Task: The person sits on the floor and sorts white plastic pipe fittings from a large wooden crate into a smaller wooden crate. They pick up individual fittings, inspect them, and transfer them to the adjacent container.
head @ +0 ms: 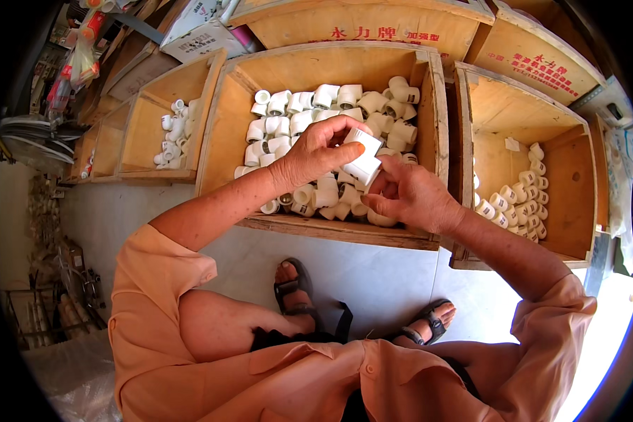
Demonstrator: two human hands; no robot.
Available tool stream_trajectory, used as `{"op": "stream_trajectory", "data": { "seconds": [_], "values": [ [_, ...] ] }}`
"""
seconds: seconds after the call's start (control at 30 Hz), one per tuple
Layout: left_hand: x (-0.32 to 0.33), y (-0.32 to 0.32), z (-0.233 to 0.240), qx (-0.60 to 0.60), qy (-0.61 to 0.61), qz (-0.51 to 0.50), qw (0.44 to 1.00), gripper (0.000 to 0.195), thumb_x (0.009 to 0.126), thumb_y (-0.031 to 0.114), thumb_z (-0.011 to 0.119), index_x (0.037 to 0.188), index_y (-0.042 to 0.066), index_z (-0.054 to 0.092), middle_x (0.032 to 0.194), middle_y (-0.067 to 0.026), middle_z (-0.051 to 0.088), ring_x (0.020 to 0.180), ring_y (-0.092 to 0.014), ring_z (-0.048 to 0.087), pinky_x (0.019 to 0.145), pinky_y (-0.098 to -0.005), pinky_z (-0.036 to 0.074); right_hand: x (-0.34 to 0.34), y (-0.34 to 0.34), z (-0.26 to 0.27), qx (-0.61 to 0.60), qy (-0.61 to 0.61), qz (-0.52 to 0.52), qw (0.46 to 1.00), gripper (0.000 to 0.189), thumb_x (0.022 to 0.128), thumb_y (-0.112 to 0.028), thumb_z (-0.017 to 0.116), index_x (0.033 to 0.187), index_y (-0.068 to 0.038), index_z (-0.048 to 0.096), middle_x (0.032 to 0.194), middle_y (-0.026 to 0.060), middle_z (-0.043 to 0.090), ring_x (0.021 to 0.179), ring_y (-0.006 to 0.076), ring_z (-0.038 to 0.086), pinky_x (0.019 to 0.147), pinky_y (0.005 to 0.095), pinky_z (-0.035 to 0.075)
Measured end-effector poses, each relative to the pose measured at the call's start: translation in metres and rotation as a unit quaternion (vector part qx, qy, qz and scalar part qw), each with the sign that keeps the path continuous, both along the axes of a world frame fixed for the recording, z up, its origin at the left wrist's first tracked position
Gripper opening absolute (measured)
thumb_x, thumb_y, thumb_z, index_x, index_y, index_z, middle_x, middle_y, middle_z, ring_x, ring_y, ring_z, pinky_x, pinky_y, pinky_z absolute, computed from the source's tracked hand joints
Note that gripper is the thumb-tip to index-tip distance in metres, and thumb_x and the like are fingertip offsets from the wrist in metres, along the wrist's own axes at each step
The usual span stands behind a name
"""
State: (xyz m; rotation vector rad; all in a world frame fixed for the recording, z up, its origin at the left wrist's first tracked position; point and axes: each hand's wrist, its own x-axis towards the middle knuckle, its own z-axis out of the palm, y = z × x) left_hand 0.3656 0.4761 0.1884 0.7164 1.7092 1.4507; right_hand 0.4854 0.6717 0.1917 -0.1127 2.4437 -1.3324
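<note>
Above the middle wooden crate, my left hand (316, 150) grips a white plastic pipe fitting (363, 158) between thumb and fingers. My right hand (414, 192) has its fingers against the fitting's lower right end, the thumb a little below it. Part of the fitting is covered by the fingers. Under both hands, many white elbow fittings (300, 121) lie in the middle wooden crate (316, 66), roughly in rows at the back and more jumbled near its front wall. Some show metal-lined openings, and several bear small dark labels.
To the right, another wooden crate (575, 174) holds white fittings (527, 198) stacked in rows. A crate on the left (147, 126) holds more fittings (176, 132). Behind stand wooden crates (369, 18) with red writing. My sandalled feet (295, 287) rest on the grey floor (380, 274).
</note>
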Motion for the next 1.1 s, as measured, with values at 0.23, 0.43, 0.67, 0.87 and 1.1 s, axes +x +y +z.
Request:
{"op": "stream_trajectory", "data": {
  "seconds": [0.23,0.43,0.67,0.87,1.1],
  "values": [
    [-0.028,0.015,-0.022,-0.058,-0.037,0.106,0.992,0.033,0.095,0.023,0.060,0.122,0.003,0.060,0.106,-0.0021,0.066,0.093,-0.008,0.063,0.079,-0.0263,0.054,0.007,-0.004,0.001,0.122,0.058,0.102,0.986,0.028,0.087,-0.027,0.063,0.111,-0.013,0.066,0.083,0.0041,0.073,0.080,0.0241,0.070,0.074,0.0375,0.056],
    [-0.083,0.055,-0.059,-0.107,-0.009,0.177,0.978,0.037,0.094,0.028,0.064,0.119,0.001,0.062,0.100,-0.0041,0.066,0.084,-0.013,0.066,0.071,-0.0286,0.058,0.007,0.000,-0.002,0.115,0.094,0.124,0.981,0.024,0.087,-0.024,0.063,0.106,-0.011,0.067,0.081,0.0046,0.072,0.080,0.0244,0.070,0.074,0.0387,0.056],
    [-0.112,0.079,-0.098,-0.135,0.004,0.179,0.974,0.054,0.093,0.019,0.067,0.138,-0.001,0.046,0.106,-0.0110,0.065,0.083,-0.016,0.067,0.071,-0.0300,0.058,0.008,0.003,-0.003,0.095,0.145,0.136,0.975,0.023,0.085,-0.023,0.067,0.104,-0.010,0.067,0.084,0.0076,0.070,0.078,0.0258,0.069,0.072,0.0389,0.055],
    [-0.101,0.073,-0.119,-0.098,0.213,0.154,0.960,0.053,0.081,0.013,0.075,0.128,-0.001,0.055,0.095,-0.0099,0.068,0.077,-0.016,0.066,0.068,-0.0296,0.055,0.007,0.002,-0.006,0.082,0.178,0.146,0.970,0.021,0.082,-0.018,0.069,0.101,-0.009,0.069,0.083,0.0065,0.069,0.072,0.0233,0.068,0.069,0.0359,0.056],
    [-0.104,0.085,-0.111,-0.129,0.236,0.145,0.952,0.049,0.089,0.010,0.070,0.134,0.000,0.053,0.097,-0.0089,0.069,0.077,-0.013,0.065,0.070,-0.0274,0.054,0.007,0.004,-0.005,0.069,0.172,0.155,0.970,0.019,0.088,-0.023,0.062,0.099,-0.008,0.064,0.088,0.0098,0.069,0.083,0.0297,0.068,0.074,0.0409,0.056]
  ]
}}
